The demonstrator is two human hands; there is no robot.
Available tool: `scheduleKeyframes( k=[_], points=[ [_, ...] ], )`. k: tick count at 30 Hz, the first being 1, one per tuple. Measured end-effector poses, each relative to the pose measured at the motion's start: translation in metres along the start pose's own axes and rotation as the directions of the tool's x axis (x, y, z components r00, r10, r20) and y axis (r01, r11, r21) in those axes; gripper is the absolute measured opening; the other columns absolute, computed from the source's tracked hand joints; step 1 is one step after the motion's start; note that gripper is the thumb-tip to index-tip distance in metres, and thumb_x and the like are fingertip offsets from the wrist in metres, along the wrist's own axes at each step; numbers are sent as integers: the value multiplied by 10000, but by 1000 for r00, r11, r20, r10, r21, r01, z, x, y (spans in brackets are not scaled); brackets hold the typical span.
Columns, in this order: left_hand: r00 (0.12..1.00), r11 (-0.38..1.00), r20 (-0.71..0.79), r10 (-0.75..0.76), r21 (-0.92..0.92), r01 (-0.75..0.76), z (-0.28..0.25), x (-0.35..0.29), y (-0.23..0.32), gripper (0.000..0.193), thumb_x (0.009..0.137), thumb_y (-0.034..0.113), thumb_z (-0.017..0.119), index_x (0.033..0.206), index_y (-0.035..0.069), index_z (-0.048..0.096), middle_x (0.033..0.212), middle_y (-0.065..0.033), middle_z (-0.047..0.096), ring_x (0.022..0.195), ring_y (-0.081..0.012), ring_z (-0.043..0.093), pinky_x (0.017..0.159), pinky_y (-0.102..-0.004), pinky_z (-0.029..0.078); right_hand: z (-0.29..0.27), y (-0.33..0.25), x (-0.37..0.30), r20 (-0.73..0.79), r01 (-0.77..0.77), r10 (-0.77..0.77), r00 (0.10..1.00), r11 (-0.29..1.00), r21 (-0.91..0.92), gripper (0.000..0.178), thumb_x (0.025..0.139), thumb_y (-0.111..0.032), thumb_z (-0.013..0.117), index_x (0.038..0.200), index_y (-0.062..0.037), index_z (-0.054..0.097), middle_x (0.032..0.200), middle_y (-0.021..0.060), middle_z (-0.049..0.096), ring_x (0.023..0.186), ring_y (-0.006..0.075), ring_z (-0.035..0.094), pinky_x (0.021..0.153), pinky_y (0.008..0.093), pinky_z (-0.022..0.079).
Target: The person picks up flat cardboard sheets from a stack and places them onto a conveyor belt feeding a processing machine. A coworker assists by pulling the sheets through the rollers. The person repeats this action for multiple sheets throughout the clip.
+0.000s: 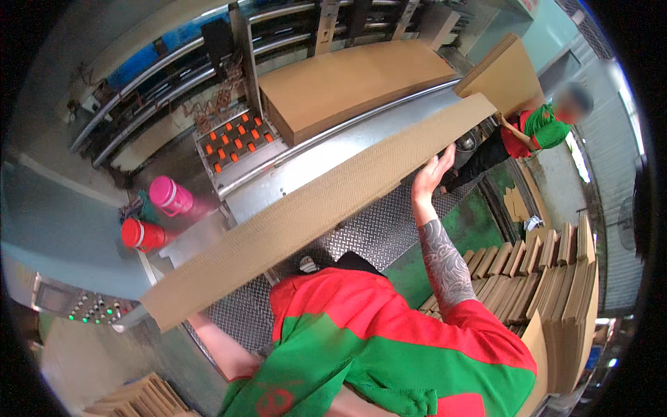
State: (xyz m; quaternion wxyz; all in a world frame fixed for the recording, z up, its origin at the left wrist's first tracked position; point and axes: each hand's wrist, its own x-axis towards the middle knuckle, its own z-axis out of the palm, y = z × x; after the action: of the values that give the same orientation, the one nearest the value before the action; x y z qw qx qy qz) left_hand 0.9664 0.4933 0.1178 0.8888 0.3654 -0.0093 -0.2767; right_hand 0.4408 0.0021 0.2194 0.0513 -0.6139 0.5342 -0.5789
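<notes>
A long stack of corrugated cardboard sheets (319, 208), its fluted edge facing me, slants across the view in front of my body. My right hand (432, 177) lies against the near side of this stack toward its right end, fingers stretched out and thumb apart. At the lower left, my left forearm (221, 344) reaches up to the stack's other end. The left hand itself is hidden there by the cardboard, so its fingers do not show. Behind the stack runs a metal feed table (278, 177), partly covered from sight.
Another cardboard pile (354, 83) lies in the machine beside orange rollers (240, 142). Pink (170, 195) and red jugs (142, 235) stand left, above a lit control panel (87, 306). At right, a co-worker (542, 128) is by upright sheets (511, 76); bundled cardboard (514, 278) is stacked nearer.
</notes>
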Motion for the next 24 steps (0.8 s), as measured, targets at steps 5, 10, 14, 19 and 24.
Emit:
scheduleKeyframes(
  k=[5,10,14,19,24],
  points=[
    [999,1000,35,12,12,-13,8,14,2,900,1060,752,354,1641,70,438,1652,-115,509,1527,-317,465,1285,-542,344,15,-71,45,433,421,-373,820,907,-16,510,1100,-265,509,1574,-78,533,1670,165,470,1592,344,371,1322,550,223],
    [999,999,34,32,20,-32,10,20,15,904,1059,753,352,1646,70,432,1662,-113,501,1539,-316,455,1294,-544,333,35,-105,58,851,491,-179,493,865,-102,507,1127,-484,451,1451,-169,680,1561,69,614,1545,269,458,1309,589,233],
    [995,995,-5,104,11,-104,22,0,53,908,1059,754,351,1650,70,428,1670,-112,495,1548,-315,447,1302,-546,324,45,-106,62,869,516,-125,479,841,-164,575,1130,-540,419,1471,-145,661,1579,82,594,1558,275,438,1317,609,201],
    [947,896,199,254,322,-308,51,-5,73,864,1059,734,375,1641,99,452,1643,-96,521,1537,-302,454,1291,-544,316,57,-100,67,872,573,-145,468,801,-174,670,1110,-591,429,1609,-157,536,1750,107,387,1639,275,312,1336,598,149],
    [974,921,158,161,331,-206,58,6,83,901,1102,720,307,1723,69,290,1766,-98,361,1651,-271,273,1355,-479,157,77,-101,76,908,620,-118,402,765,-175,684,1130,-567,417,1714,-213,370,1803,52,293,1677,247,221,1347,572,101]
  ],
)
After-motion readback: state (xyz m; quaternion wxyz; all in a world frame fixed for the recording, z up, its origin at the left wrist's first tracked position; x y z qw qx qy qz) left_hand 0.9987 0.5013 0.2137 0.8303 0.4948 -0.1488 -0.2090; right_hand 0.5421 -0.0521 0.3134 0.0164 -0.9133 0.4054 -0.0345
